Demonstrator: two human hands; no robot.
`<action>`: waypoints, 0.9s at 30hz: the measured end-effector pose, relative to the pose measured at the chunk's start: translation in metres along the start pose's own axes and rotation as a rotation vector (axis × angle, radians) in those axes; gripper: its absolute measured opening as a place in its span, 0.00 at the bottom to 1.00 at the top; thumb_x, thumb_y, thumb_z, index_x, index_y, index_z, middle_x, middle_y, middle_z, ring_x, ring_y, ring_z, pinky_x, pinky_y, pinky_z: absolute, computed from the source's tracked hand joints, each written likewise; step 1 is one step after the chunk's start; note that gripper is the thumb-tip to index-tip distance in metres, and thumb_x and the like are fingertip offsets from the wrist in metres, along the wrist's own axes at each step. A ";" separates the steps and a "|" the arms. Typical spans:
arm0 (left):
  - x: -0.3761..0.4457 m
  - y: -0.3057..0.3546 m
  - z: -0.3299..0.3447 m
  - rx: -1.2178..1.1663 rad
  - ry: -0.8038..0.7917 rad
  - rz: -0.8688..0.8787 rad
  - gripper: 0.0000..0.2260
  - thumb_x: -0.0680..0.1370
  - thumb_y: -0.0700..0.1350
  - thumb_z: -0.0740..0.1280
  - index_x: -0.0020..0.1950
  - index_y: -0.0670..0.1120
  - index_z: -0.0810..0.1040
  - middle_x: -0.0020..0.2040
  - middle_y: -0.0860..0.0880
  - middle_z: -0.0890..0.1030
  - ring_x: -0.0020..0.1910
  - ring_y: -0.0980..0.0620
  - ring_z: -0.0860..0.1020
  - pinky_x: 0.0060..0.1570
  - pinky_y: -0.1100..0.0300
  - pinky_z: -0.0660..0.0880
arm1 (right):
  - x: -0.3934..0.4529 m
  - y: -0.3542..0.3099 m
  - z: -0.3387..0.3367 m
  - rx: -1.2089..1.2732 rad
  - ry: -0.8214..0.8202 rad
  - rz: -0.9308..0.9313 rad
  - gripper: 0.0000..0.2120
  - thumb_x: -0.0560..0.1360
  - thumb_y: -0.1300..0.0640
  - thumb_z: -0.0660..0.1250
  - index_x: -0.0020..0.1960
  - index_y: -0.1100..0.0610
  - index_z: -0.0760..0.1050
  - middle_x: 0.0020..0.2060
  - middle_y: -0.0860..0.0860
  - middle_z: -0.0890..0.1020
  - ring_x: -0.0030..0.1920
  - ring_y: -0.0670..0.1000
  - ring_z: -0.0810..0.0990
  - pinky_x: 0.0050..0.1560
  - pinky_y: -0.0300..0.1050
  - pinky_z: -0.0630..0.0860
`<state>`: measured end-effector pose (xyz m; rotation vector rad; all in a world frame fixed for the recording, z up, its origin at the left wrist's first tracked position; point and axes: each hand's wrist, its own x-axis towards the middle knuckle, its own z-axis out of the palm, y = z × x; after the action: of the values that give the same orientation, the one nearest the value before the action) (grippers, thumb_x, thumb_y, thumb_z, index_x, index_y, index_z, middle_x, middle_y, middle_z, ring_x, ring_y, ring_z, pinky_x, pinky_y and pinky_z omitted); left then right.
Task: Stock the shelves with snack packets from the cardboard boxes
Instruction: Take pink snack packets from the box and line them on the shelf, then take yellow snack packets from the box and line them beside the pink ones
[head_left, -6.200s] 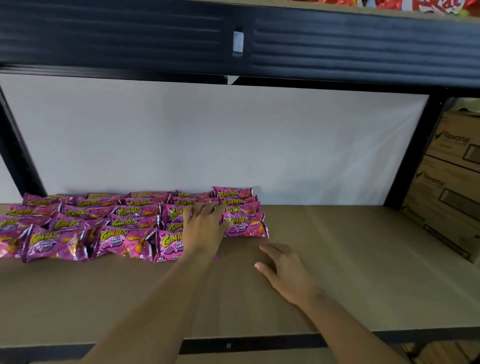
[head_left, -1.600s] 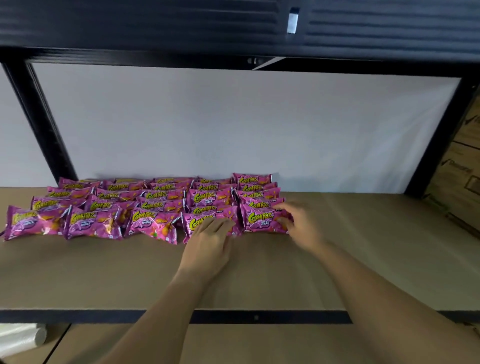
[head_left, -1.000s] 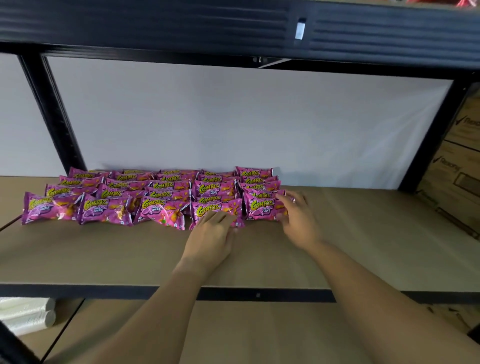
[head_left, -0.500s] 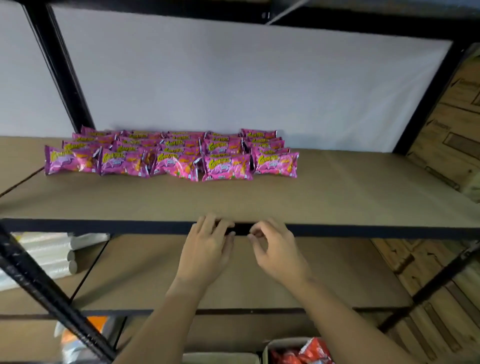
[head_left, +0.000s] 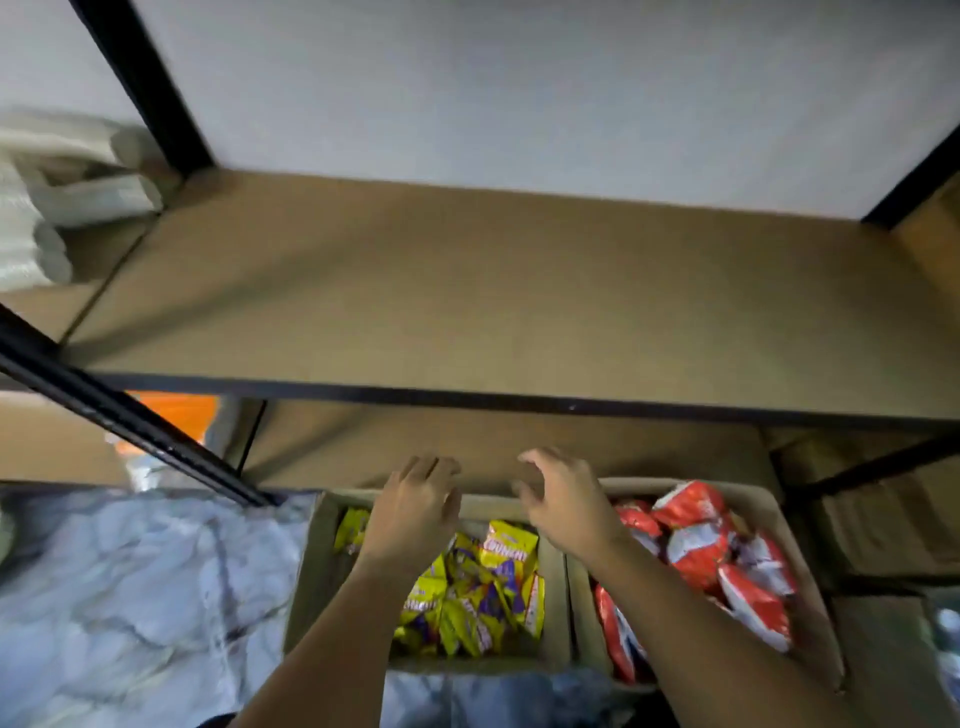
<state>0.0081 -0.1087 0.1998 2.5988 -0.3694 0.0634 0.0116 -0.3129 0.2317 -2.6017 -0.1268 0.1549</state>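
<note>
Two open cardboard boxes stand on the floor below a brown shelf board (head_left: 467, 291). The left box (head_left: 306, 582) holds several yellow and purple snack packets (head_left: 483, 587). The right box (head_left: 810, 597) holds several red and white snack packets (head_left: 717, 551). My left hand (head_left: 415, 506) hovers over the far end of the left box, fingers relaxed, holding nothing. My right hand (head_left: 566, 499) hangs beside it above the wall between the boxes, fingers loosely spread and curved, empty. The pink packets are out of view.
A black metal upright (head_left: 119, 410) slants across the left. Crumpled blue-grey plastic sheeting (head_left: 135, 597) lies left of the boxes. White rolls (head_left: 57, 197) sit on the neighbouring shelf at left. More cardboard (head_left: 883, 519) stands at the right. An orange item (head_left: 171, 410) shows behind the upright.
My view has dropped from the shelf with pink packets to the floor boxes. Both hands left the shelf edge and came down over the boxes.
</note>
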 end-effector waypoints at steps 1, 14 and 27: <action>-0.004 -0.016 0.027 -0.019 -0.049 -0.032 0.11 0.73 0.41 0.73 0.54 0.47 0.80 0.49 0.49 0.81 0.51 0.43 0.79 0.44 0.50 0.78 | 0.002 0.017 0.028 -0.012 -0.044 0.026 0.15 0.74 0.55 0.70 0.60 0.57 0.79 0.54 0.54 0.82 0.57 0.55 0.79 0.59 0.46 0.73; -0.034 -0.205 0.280 -0.046 -0.395 -0.383 0.25 0.75 0.46 0.74 0.71 0.48 0.73 0.67 0.45 0.77 0.66 0.43 0.75 0.63 0.50 0.73 | 0.044 0.204 0.311 -0.297 -0.373 0.243 0.31 0.79 0.46 0.65 0.76 0.59 0.61 0.72 0.56 0.70 0.72 0.56 0.66 0.71 0.48 0.62; -0.027 -0.233 0.318 -0.109 -0.461 -0.419 0.19 0.70 0.45 0.79 0.58 0.46 0.79 0.53 0.46 0.82 0.53 0.47 0.79 0.48 0.59 0.73 | 0.039 0.224 0.358 -0.385 -0.320 0.249 0.23 0.76 0.58 0.70 0.69 0.56 0.69 0.66 0.56 0.73 0.65 0.56 0.73 0.64 0.49 0.73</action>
<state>0.0378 -0.0648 -0.1920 2.5067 0.0241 -0.6876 0.0151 -0.3213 -0.1923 -2.9482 0.0628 0.6996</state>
